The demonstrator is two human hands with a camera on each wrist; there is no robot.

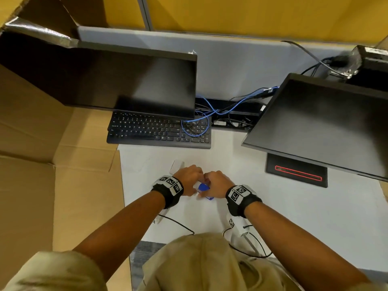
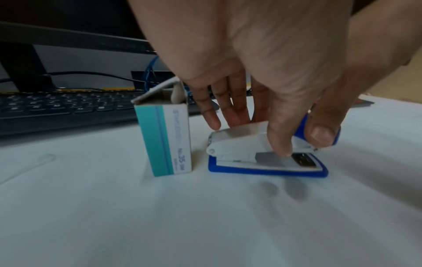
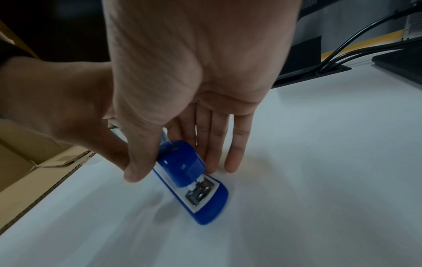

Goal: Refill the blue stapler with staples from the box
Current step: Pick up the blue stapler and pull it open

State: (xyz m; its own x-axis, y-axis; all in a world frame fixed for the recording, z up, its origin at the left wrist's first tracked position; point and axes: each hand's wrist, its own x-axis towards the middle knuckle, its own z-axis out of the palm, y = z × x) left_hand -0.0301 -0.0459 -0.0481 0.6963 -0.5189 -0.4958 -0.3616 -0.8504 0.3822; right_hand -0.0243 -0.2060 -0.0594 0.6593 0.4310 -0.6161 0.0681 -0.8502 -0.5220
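White and smooth, the desk (image 2: 91, 216) offered little friction, so the blue stapler (image 2: 267, 159), glossy plastic lying flat beside the upright cardboard staple box (image 2: 166, 140), might skid; left hand (image 2: 262, 72) and right hand (image 3: 194, 72) pinched its sides, perhaps pressing it shut.

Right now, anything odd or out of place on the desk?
Mostly no. The staple box stands on end beside the blue stapler, top flap open. A blue cable loops over the keyboard. No staples spilled that I can see. Both hands are on the stapler.
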